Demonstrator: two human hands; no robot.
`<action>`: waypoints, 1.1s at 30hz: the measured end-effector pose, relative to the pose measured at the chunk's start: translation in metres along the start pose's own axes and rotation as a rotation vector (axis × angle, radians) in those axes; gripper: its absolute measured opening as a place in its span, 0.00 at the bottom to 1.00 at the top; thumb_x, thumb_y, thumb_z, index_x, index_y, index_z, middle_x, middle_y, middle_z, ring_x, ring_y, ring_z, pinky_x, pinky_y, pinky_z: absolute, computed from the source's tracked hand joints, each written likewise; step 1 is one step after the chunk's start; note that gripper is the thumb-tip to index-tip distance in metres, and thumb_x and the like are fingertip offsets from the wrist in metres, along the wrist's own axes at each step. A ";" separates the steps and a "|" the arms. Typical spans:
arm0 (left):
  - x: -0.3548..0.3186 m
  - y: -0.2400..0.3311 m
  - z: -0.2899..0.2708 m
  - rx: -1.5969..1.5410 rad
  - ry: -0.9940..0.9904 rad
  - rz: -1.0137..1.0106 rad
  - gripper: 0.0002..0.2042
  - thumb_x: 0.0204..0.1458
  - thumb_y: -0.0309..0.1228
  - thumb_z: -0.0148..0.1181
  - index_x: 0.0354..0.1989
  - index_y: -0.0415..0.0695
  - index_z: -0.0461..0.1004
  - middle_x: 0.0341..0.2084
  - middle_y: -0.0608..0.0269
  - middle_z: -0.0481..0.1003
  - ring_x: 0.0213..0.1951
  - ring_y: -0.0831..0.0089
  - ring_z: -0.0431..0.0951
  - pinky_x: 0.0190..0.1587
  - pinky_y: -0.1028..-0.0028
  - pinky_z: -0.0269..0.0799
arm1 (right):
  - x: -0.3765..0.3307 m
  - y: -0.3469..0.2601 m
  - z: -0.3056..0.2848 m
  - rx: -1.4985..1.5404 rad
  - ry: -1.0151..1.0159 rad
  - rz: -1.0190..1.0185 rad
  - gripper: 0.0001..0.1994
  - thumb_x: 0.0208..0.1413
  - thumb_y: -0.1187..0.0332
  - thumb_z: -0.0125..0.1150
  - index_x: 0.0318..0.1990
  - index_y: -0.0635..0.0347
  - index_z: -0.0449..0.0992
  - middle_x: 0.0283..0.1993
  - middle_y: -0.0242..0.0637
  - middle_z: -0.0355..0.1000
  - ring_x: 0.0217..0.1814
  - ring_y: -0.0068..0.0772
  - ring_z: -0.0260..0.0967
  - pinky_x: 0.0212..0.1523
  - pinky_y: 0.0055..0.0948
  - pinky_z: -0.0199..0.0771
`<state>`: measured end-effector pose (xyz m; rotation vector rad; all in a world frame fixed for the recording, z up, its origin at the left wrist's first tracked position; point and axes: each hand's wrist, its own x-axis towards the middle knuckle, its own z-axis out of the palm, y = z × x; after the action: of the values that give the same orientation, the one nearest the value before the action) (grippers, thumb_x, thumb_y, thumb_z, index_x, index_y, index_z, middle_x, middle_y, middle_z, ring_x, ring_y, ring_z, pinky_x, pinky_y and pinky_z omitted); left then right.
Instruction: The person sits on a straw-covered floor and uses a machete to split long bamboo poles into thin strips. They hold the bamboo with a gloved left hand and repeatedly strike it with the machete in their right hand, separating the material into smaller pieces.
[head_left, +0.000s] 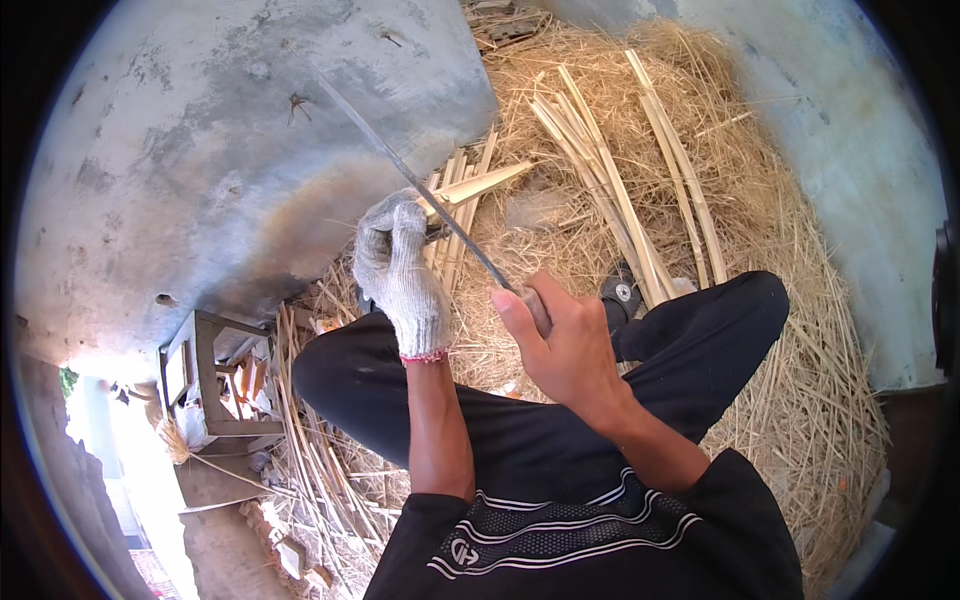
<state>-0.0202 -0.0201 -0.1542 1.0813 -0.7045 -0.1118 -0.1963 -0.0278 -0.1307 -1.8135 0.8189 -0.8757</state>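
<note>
My left hand (pixel 402 268), in a grey-white knitted glove with a red-edged cuff, is closed around a pale split bamboo strip (pixel 492 181). The strip's tapered end points to the right, and the rest is hidden by the glove. In my bare right hand (pixel 575 345) is the wooden handle (pixel 538 310) of a long, thin-bladed knife. Its dark blade (pixel 468 242) slants up to the left across the strip, close by the gloved fingers. Whether the edge touches the bamboo cannot be made out.
Split bamboo strips (pixel 610 175) lie in bundles beyond my crossed legs, on a heap of straw-like shavings (pixel 800 330). A grey wall (pixel 250 130) rises at the left, another (pixel 830 130) at the right. At lower left stands a wooden frame (pixel 205 375), beside long thin strips (pixel 315 450).
</note>
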 end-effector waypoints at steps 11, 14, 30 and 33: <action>-0.001 -0.005 -0.006 -0.100 0.032 -0.074 0.04 0.58 0.25 0.58 0.39 0.39 0.75 0.38 0.59 0.77 0.37 0.73 0.78 0.38 0.73 0.77 | -0.002 -0.001 0.010 -0.004 0.002 0.010 0.18 0.59 0.57 0.59 0.27 0.65 0.68 0.14 0.49 0.67 0.17 0.54 0.70 0.18 0.44 0.67; 0.001 -0.006 -0.003 -0.165 0.038 -0.061 0.04 0.58 0.25 0.58 0.39 0.38 0.75 0.37 0.59 0.77 0.37 0.73 0.78 0.38 0.74 0.76 | -0.007 -0.009 0.008 0.027 0.032 -0.061 0.19 0.59 0.57 0.59 0.26 0.65 0.67 0.13 0.49 0.67 0.17 0.54 0.70 0.17 0.44 0.66; 0.003 -0.004 -0.001 -0.121 0.071 -0.076 0.08 0.59 0.28 0.57 0.43 0.37 0.75 0.38 0.58 0.78 0.36 0.72 0.79 0.37 0.74 0.78 | 0.002 0.035 0.037 0.022 0.045 0.025 0.21 0.60 0.54 0.58 0.25 0.64 0.67 0.13 0.45 0.64 0.12 0.46 0.65 0.15 0.42 0.64; 0.000 -0.001 -0.006 -0.166 0.040 -0.166 0.09 0.59 0.29 0.58 0.43 0.37 0.75 0.38 0.58 0.78 0.37 0.72 0.79 0.37 0.74 0.78 | 0.010 0.035 0.025 0.381 -0.158 0.287 0.23 0.59 0.51 0.58 0.24 0.64 0.68 0.13 0.38 0.61 0.12 0.33 0.59 0.15 0.34 0.60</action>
<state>-0.0162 -0.0156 -0.1568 0.9788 -0.5588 -0.2853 -0.1759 -0.0369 -0.1691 -1.3723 0.7315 -0.6424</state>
